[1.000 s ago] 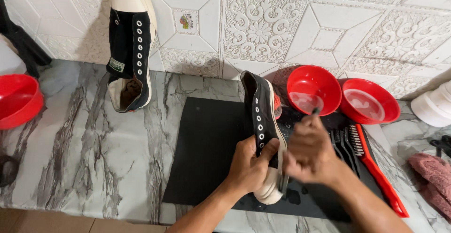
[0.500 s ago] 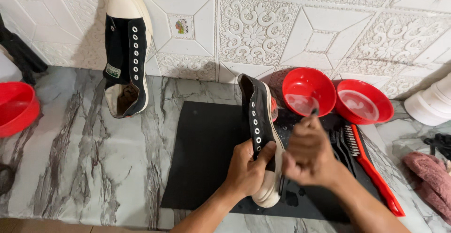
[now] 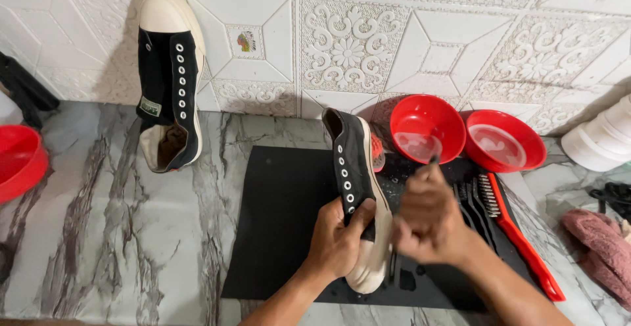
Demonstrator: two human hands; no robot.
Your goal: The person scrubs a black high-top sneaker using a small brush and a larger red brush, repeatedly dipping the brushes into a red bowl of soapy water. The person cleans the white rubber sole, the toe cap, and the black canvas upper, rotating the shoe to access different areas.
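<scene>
Gripping black canvas high-top sneaker [image 3: 355, 188] on its side over black rubber mat [image 3: 282, 221], left hand [image 3: 338, 240] fingers closed round toe end; right hand [image 3: 427, 224] closed on thin dark brush handle, blurred. Best keep shoe braced, strokes short along white sole

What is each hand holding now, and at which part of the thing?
The left hand grips the black sneaker near its white toe. The right hand is closed on a thin dark tool; its kind is unclear.
</scene>
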